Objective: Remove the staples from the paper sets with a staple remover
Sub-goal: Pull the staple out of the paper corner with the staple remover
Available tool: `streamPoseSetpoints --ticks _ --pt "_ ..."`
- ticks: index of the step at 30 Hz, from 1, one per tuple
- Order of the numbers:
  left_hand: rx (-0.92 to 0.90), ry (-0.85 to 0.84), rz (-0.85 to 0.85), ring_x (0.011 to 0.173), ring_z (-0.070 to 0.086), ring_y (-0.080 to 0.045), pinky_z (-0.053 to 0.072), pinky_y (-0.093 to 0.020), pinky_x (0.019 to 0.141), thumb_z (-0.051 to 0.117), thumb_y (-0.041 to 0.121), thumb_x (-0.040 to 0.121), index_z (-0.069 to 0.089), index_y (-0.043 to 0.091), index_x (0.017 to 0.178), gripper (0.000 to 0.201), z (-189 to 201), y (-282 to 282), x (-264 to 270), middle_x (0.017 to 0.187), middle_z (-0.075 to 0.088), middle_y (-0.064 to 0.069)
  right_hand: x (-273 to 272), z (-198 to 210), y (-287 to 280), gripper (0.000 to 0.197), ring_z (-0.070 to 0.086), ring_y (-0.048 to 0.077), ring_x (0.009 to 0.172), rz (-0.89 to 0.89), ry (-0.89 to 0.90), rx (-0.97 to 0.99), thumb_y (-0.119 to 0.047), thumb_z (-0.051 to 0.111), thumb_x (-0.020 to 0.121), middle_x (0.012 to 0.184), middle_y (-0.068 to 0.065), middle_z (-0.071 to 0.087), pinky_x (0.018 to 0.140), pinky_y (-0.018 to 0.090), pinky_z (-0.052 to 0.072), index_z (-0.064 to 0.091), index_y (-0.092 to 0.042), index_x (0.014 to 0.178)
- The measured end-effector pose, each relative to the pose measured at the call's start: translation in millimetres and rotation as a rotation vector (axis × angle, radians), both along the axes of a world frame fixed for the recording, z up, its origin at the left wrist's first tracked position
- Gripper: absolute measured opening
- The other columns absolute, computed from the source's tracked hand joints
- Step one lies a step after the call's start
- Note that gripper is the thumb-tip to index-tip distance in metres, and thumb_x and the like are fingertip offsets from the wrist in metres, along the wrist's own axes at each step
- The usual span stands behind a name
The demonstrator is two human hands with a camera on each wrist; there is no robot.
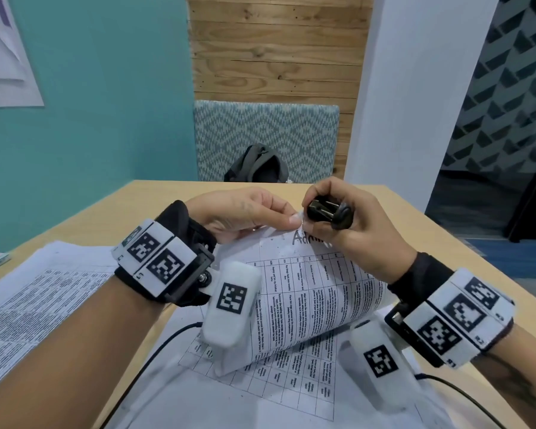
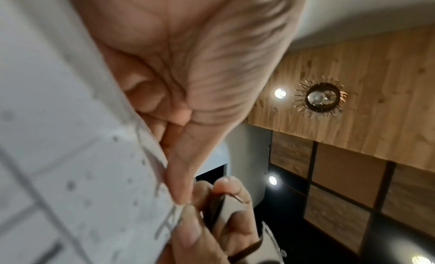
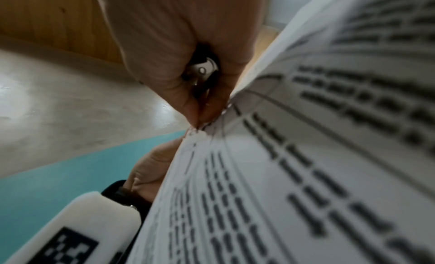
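A stapled paper set printed with a table is lifted off the desk and curls upward. My left hand pinches its top corner between thumb and fingers; the left wrist view shows the thumb lying on the sheet's edge. My right hand grips a black staple remover whose jaws sit at that same corner. The right wrist view shows the remover's metal pivot inside my fist, right beside the paper. The staple itself is hidden.
More printed sheets lie flat on the wooden desk: a stack at the left and a table sheet under my wrists. Black cables trail across them. A patterned chair with a dark backpack stands beyond the desk.
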State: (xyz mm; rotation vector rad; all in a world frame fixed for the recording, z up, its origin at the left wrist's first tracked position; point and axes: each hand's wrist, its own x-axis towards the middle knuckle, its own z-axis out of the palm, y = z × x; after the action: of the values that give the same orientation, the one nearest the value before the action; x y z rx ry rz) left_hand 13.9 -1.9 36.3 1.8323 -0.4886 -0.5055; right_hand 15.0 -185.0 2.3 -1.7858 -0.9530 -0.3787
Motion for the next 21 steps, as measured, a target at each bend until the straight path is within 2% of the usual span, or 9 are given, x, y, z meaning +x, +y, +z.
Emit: streamPoseSetpoints --ticks 2,5,7,9,11,15,17,21 --pt "-0.020 0.059 -0.032 0.052 0.054 -0.008 0.048 -0.015 0.050 0.054 0.009 0.081 0.056 0.002 0.081 0.008 -0.9 1.2 0.9 0.066 0.057 -0.004 0.3 -1.2 1.2 0.017 0.052 0.015 0.070 0.018 -0.002 0.012 -0.018 0.068 0.073 0.077 -0.001 0.057 0.066 0.033 0.043 0.056 -0.018 0.085" --pt "-0.058 0.078 -0.044 0.042 0.053 -0.002 0.043 -0.012 0.042 0.047 0.003 0.086 0.053 0.002 0.077 0.011 -2.0 0.1 1.5 0.052 0.058 0.005 -1.0 0.4 2.9 0.018 0.051 0.014 0.068 0.064 0.049 0.077 -0.009 0.067 0.074 0.076 0.004 0.056 0.064 0.028 0.044 0.055 -0.016 0.086" --pt "-0.067 0.074 -0.048 0.044 0.054 -0.002 0.044 -0.012 0.043 0.052 0.007 0.079 0.054 0.003 0.078 0.005 -4.1 -1.9 1.8 0.054 0.059 0.005 -1.8 1.3 3.2 0.019 0.051 0.013 0.068 0.068 0.066 0.097 -0.006 0.067 0.073 0.077 0.003 0.055 0.064 0.027 0.045 0.055 -0.015 0.085" --pt "-0.032 0.064 -0.022 0.049 0.056 -0.005 0.047 -0.014 0.047 0.055 0.010 0.079 0.057 0.004 0.079 0.006 -6.0 -0.9 3.8 0.061 0.060 0.001 -0.8 2.9 0.9 0.020 0.052 0.012 0.068 0.044 0.084 0.068 -0.007 0.068 0.072 0.075 -0.001 0.057 0.064 0.025 0.046 0.056 -0.018 0.084" --pt "0.026 0.014 0.026 0.053 0.057 -0.007 0.048 -0.015 0.051 0.056 0.008 0.085 0.059 0.007 0.079 0.007 -6.1 2.3 6.7 0.067 0.061 -0.001 -0.9 9.3 -4.4 0.020 0.054 0.009 0.068 0.008 0.125 -0.034 -0.008 0.070 0.069 0.074 -0.003 0.058 0.065 0.023 0.047 0.058 -0.019 0.080" --pt "0.064 -0.084 0.093 0.061 0.059 -0.009 0.051 -0.017 0.058 0.057 0.009 0.088 0.061 0.010 0.083 0.007 -3.0 6.9 7.1 0.078 0.063 -0.005 -5.1 26.8 -16.5 0.024 0.052 -0.003 0.062 -0.111 0.109 -0.376 0.001 0.077 0.069 0.070 -0.010 0.058 0.060 0.008 0.042 0.062 -0.015 0.078" --pt "0.063 -0.099 0.108 0.063 0.062 -0.010 0.052 -0.017 0.059 0.059 0.008 0.086 0.064 0.008 0.088 0.006 -1.9 6.9 6.4 0.081 0.066 -0.007 -7.6 30.5 -19.0 0.021 0.052 -0.003 0.064 -0.168 0.065 -0.447 0.001 0.076 0.069 0.071 -0.009 0.059 0.061 0.009 0.043 0.063 -0.011 0.081" --pt "0.104 -0.084 0.083 0.066 0.065 -0.012 0.054 -0.020 0.062 0.065 0.004 0.077 0.064 0.002 0.105 0.028 1.7 12.2 5.8 0.076 0.069 -0.004 -10.1 31.3 -20.5 0.019 0.053 0.002 0.069 -0.230 -0.039 -0.543 0.001 0.073 0.068 0.071 -0.009 0.061 0.061 0.016 0.042 0.064 -0.011 0.080"
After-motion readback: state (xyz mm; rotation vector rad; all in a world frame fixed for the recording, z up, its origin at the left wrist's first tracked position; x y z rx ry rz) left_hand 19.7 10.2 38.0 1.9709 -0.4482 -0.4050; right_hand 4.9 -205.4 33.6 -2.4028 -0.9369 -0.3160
